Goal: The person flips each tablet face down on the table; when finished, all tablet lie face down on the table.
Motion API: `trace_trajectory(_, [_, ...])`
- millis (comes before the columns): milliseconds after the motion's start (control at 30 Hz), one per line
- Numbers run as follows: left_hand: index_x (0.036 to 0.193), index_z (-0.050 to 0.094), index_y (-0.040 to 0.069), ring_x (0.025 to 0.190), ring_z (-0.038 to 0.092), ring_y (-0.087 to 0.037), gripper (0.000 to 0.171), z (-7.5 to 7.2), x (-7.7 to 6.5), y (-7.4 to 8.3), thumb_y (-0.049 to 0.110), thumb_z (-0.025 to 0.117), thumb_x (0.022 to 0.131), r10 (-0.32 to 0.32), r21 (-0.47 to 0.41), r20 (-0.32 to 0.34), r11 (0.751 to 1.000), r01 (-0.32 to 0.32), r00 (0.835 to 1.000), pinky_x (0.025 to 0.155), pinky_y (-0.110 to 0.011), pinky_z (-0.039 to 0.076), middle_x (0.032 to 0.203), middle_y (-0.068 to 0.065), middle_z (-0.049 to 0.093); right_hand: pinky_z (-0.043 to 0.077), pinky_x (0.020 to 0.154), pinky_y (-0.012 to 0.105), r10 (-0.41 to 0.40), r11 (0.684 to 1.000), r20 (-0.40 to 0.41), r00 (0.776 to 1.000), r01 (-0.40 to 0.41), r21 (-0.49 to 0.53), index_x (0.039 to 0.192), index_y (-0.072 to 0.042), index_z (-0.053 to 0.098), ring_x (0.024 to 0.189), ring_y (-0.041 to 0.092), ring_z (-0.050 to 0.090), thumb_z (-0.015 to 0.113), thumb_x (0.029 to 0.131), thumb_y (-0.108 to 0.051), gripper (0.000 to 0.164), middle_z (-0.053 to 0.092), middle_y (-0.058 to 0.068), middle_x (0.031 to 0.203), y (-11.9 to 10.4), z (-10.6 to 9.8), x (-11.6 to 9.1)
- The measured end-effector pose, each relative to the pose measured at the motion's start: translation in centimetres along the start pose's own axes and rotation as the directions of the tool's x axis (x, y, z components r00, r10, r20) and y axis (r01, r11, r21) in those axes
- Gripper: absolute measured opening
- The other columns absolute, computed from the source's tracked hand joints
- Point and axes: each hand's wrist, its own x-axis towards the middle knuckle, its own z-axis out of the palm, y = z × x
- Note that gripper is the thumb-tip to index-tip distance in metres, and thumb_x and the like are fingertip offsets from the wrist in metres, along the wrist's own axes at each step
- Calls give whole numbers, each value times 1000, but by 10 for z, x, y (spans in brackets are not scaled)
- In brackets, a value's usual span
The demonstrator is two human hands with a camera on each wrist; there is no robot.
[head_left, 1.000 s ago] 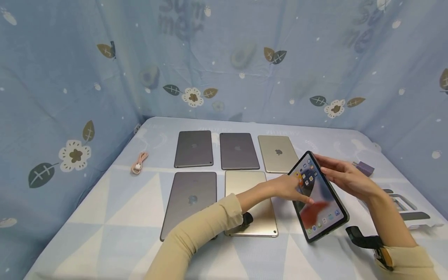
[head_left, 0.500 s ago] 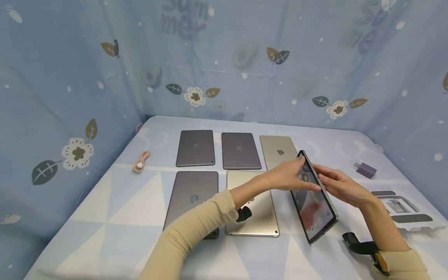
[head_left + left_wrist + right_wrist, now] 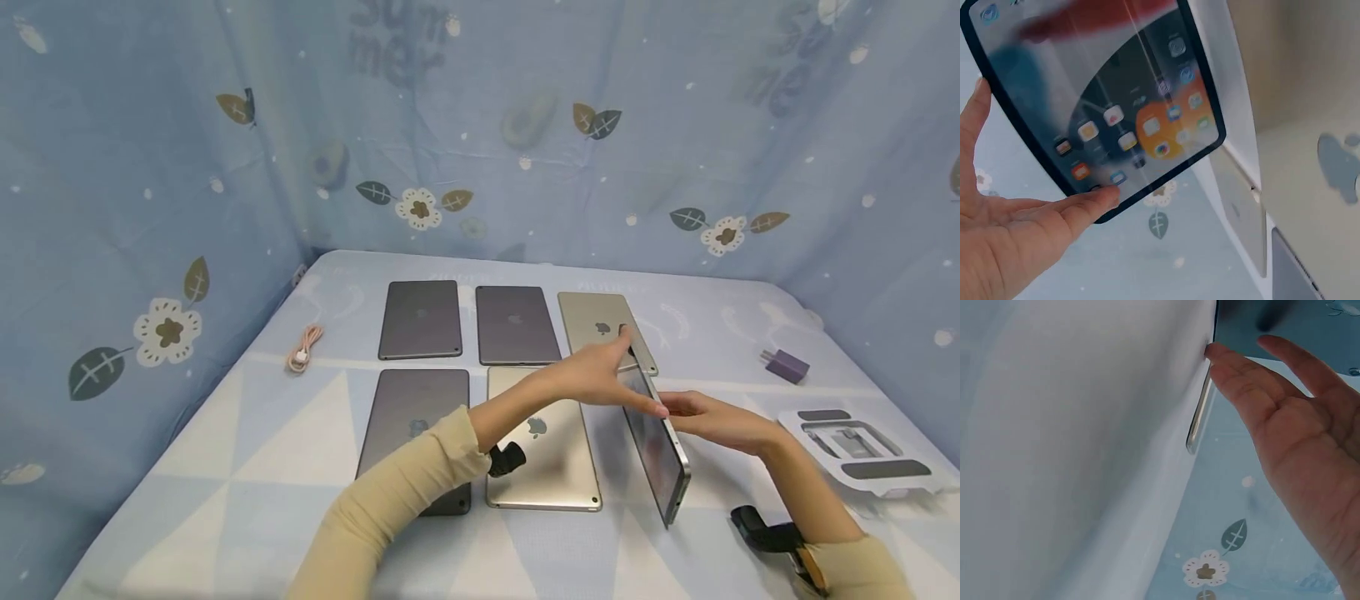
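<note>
A tablet (image 3: 654, 450) with a lit screen stands tilted on the right of the table, almost edge-on in the head view. My left hand (image 3: 596, 375) grips it across its upper end, thumb at the right edge. In the left wrist view, app icons show on the tablet (image 3: 1129, 81), and the fingers of the left hand (image 3: 1029, 231) lie across a corner. Behind the tablet is my right hand (image 3: 720, 423), fingertips partly hidden by it. The right wrist view shows the right hand (image 3: 1297, 425) with fingers extended near the tablet's dark back (image 3: 1285, 337).
Face-down tablets lie in two rows: dark grey ones (image 3: 420, 321) (image 3: 517, 325) (image 3: 420, 408) and gold ones (image 3: 600, 321) (image 3: 555, 467). A pink cable (image 3: 303, 348) lies left. A purple charger (image 3: 785, 367) and white stand (image 3: 862, 450) are at right.
The held tablet has turned from facing the camera to nearly edge-on and shifted left. My left hand moved from over the screen to its upper edges; the right hand slid lower behind it.
</note>
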Motion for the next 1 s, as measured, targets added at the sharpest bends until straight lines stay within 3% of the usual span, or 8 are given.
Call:
trace_trajectory(33, [155,-3,12,144,30,-16,119,-2,-1,0,55,74,77,-9,2,3,1000,9,1000,112,-29,36,159,-7,24,42,105,37,12,1000,-1,1000,-12,-14,144,18,23,136,55,23,43,102,-20,60,26,40,147,-1,1,1])
trace_trajectory(133, [155,0,8,145,28,-17,119,-7,-6,-3,53,76,75,-25,27,8,999,25,1000,114,-29,32,159,-9,23,42,101,25,26,999,1,1000,-26,-22,144,20,18,137,55,22,47,101,-21,65,22,39,149,-4,2,3])
trace_trajectory(333, [154,17,7,142,34,-20,113,-13,-19,-12,52,79,72,-25,117,13,993,24,1000,114,-31,34,156,-10,31,38,108,47,25,997,-1,1000,-25,-77,148,8,26,140,48,24,50,100,-25,63,25,27,154,-6,9,12])
trace_trajectory(500, [153,15,2,138,41,-23,117,-10,-24,-17,56,79,71,-58,174,5,983,56,998,110,-32,38,151,-13,39,27,108,63,2,994,-24,1000,-5,-110,146,11,29,140,50,22,55,98,-25,65,28,28,152,-8,11,15])
trace_trajectory(767, [153,13,-2,139,40,-24,119,2,-18,-20,55,78,72,-87,198,10,977,83,996,110,-32,39,152,-16,37,33,105,56,-15,981,-64,998,3,-194,140,19,30,135,54,29,63,93,-25,72,30,37,147,-7,6,8])
trace_trajectory(1000, [153,12,-2,140,39,-21,120,16,-10,-21,55,79,71,-94,198,20,976,89,995,110,-30,38,153,-14,35,34,104,61,15,957,-98,995,-42,-286,140,19,32,135,55,29,65,91,-30,76,32,37,146,-4,0,0])
